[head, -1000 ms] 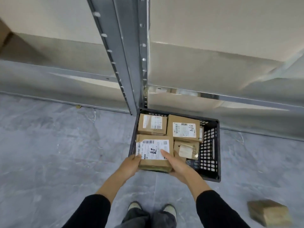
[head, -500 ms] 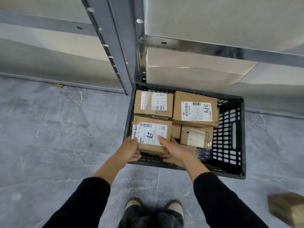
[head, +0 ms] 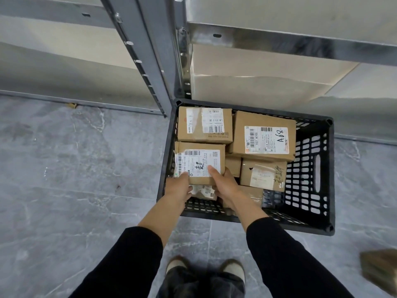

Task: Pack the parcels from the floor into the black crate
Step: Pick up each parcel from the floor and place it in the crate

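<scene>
Labelled parcel I grip lies level in black crate, near-left corner, over small parcel; blurred parcel on floor at my right
</scene>
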